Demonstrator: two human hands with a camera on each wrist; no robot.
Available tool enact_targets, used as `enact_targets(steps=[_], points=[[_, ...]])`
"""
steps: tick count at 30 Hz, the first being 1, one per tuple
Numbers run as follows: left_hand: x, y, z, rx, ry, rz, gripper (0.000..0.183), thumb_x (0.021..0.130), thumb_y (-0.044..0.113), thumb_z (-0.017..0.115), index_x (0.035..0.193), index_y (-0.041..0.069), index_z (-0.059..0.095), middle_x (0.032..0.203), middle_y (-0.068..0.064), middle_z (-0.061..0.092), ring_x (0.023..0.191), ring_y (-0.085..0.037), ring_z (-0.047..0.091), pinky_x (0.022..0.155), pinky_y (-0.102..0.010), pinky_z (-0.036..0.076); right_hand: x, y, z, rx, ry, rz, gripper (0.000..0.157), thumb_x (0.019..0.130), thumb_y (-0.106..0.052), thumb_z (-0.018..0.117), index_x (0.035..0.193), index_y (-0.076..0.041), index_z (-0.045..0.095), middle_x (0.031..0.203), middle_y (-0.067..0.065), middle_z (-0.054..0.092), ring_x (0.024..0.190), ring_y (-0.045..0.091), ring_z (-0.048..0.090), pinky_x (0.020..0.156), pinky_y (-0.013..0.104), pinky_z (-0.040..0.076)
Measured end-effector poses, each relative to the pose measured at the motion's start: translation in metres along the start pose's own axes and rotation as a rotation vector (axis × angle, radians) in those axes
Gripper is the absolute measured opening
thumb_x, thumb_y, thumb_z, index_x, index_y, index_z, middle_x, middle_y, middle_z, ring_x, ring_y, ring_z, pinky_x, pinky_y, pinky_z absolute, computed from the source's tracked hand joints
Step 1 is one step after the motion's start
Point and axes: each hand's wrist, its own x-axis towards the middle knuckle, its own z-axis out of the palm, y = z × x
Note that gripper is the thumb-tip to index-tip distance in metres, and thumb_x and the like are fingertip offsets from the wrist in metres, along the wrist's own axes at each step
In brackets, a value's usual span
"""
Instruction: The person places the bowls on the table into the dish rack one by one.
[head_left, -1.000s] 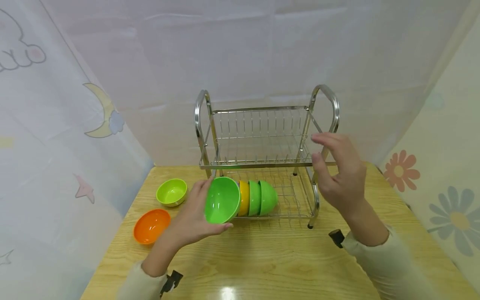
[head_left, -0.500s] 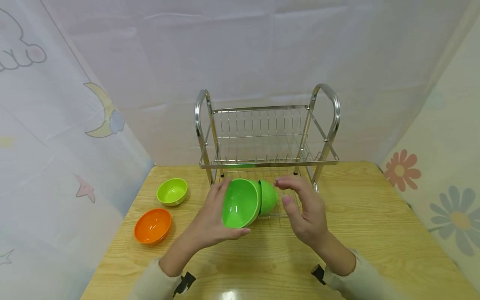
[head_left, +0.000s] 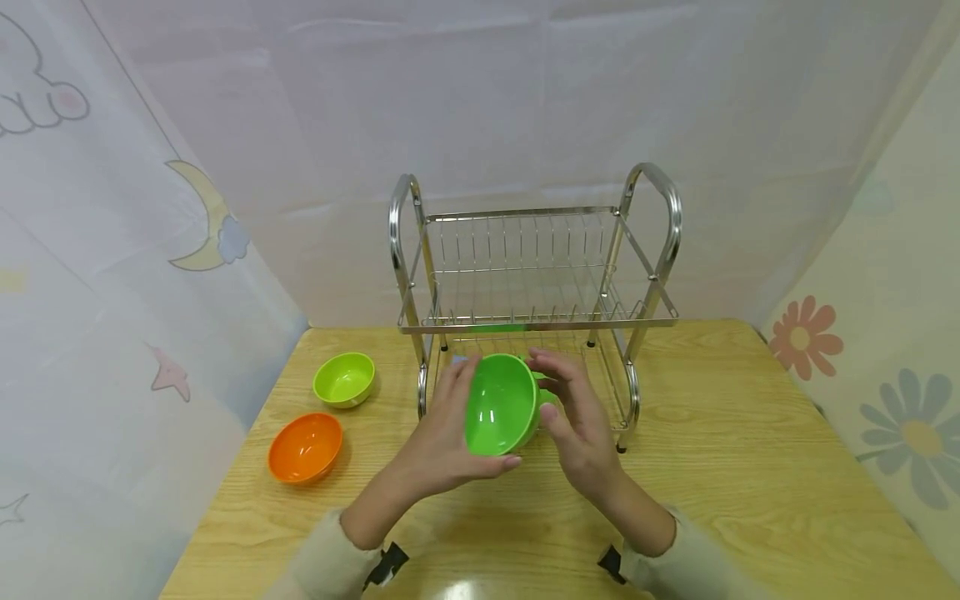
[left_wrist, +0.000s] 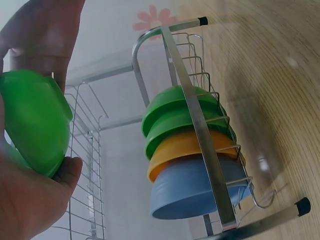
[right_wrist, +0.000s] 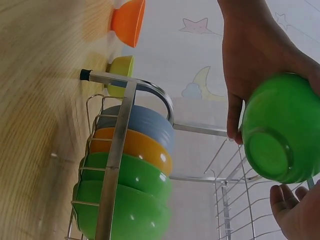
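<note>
**Green bowl in my left hand, in front of the rack**

My left hand (head_left: 442, 433) grasps a green bowl (head_left: 491, 417), thumb along its near underside and fingers round the far side. The bowl is in the air in front of the rack (head_left: 600, 323), tipped on its side with its mouth toward me; from the right wrist I see its round foot. My right hand (head_left: 581, 429) is just beside the bowl, in front of the rack, its fingers loosely bent and gripping nothing that I can see. Whether a fingertip touches the bowl I cannot tell.

On the rack's lower tier, four more bowls stand on edge in a close row: a blue bowl (left_wrist: 195, 192) at the left end, then a yellow-orange bowl (left_wrist: 182, 147), then two green ones, the inner green bowl (left_wrist: 170, 125) and the end green bowl (left_wrist: 167, 102). From my head, the held bowl and my hands hide most of them.

To the left of the rack, on the wooden table (head_left: 750, 467), sit a lime bowl (head_left: 345, 380) and, nearer me, an orange bowl (head_left: 305, 448), both upright. Behind the rack hangs pale cloth (head_left: 480, 100).
</note>
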Motion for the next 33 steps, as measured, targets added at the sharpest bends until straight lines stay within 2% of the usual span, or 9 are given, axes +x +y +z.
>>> enact_targets(steps=[5, 10, 14, 19, 22, 25, 29, 33], points=[[0.001, 0.003, 0.003, -0.022, -0.002, 0.025, 0.129, 0.064, 0.053, 0.090, 0.164, 0.024, 0.014, 0.156, -0.002, 0.026, 0.128, -0.026, 0.047, 0.097, -0.047, 0.051, -0.004, 0.001, 0.003, -0.029, -0.021, 0.050, 0.053, 0.096, -0.002, 0.046, 0.148, 0.006, 0.039, 0.150, 0.020, 0.044, 0.136, 0.028, 0.047, 0.112, 0.032, 0.042], [0.001, 0.005, 0.007, -0.008, 0.001, 0.020, 0.129, 0.064, 0.053, 0.090, 0.164, 0.024, 0.014, 0.156, -0.004, 0.027, 0.128, -0.026, 0.048, 0.095, -0.047, 0.052, -0.008, 0.003, 0.006, -0.004, -0.031, 0.065, 0.057, 0.095, -0.003, 0.045, 0.151, 0.005, 0.035, 0.153, 0.022, 0.039, 0.138, 0.029, 0.045, 0.114, 0.031, 0.041], [0.002, 0.005, 0.010, -0.003, 0.015, 0.030, 0.127, 0.064, 0.054, 0.089, 0.164, 0.024, 0.015, 0.156, -0.005, 0.029, 0.127, -0.027, 0.048, 0.095, -0.049, 0.052, -0.008, 0.003, 0.009, 0.019, -0.022, 0.095, 0.059, 0.096, -0.004, 0.045, 0.153, 0.002, 0.034, 0.155, 0.019, 0.038, 0.138, 0.029, 0.046, 0.111, 0.031, 0.044], [0.003, 0.007, 0.013, 0.001, 0.022, 0.044, 0.126, 0.066, 0.053, 0.087, 0.164, 0.019, 0.016, 0.156, -0.008, 0.029, 0.125, -0.028, 0.049, 0.093, -0.048, 0.053, -0.008, 0.003, 0.012, 0.046, -0.019, 0.153, 0.060, 0.097, -0.008, 0.045, 0.155, -0.002, 0.031, 0.157, 0.019, 0.035, 0.136, 0.027, 0.047, 0.105, 0.030, 0.050], [0.003, 0.009, 0.014, -0.006, 0.017, 0.037, 0.126, 0.067, 0.054, 0.086, 0.163, 0.015, 0.015, 0.157, -0.010, 0.029, 0.124, -0.029, 0.051, 0.092, -0.047, 0.054, -0.008, 0.003, 0.013, 0.058, -0.011, 0.190, 0.061, 0.095, -0.007, 0.044, 0.155, -0.004, 0.031, 0.156, 0.015, 0.036, 0.131, 0.026, 0.049, 0.098, 0.030, 0.054], [0.003, 0.009, 0.016, -0.011, 0.018, 0.030, 0.128, 0.068, 0.066, 0.081, 0.163, 0.013, 0.014, 0.157, -0.013, 0.028, 0.123, -0.032, 0.051, 0.091, -0.048, 0.054, -0.008, 0.004, 0.015, 0.055, 0.009, 0.219, 0.063, 0.093, -0.005, 0.044, 0.155, -0.005, 0.032, 0.155, 0.013, 0.037, 0.128, 0.028, 0.051, 0.093, 0.031, 0.056], [0.004, 0.008, 0.021, -0.015, 0.025, 0.035, 0.134, 0.068, 0.090, 0.062, 0.163, 0.012, 0.013, 0.156, -0.017, 0.026, 0.122, -0.033, 0.051, 0.091, -0.050, 0.054, -0.008, 0.005, 0.017, 0.031, 0.045, 0.251, 0.064, 0.092, -0.003, 0.048, 0.155, -0.008, 0.035, 0.153, 0.016, 0.039, 0.125, 0.033, 0.052, 0.089, 0.032, 0.058], [0.006, 0.008, 0.028, -0.004, 0.023, 0.049, 0.138, 0.066, 0.099, 0.048, 0.163, 0.008, 0.011, 0.156, -0.019, 0.026, 0.121, -0.032, 0.051, 0.091, -0.048, 0.054, -0.008, 0.007, 0.019, -0.005, 0.092, 0.249, 0.061, 0.092, -0.001, 0.051, 0.151, -0.008, 0.041, 0.150, 0.021, 0.043, 0.119, 0.033, 0.054, 0.083, 0.032, 0.060]])
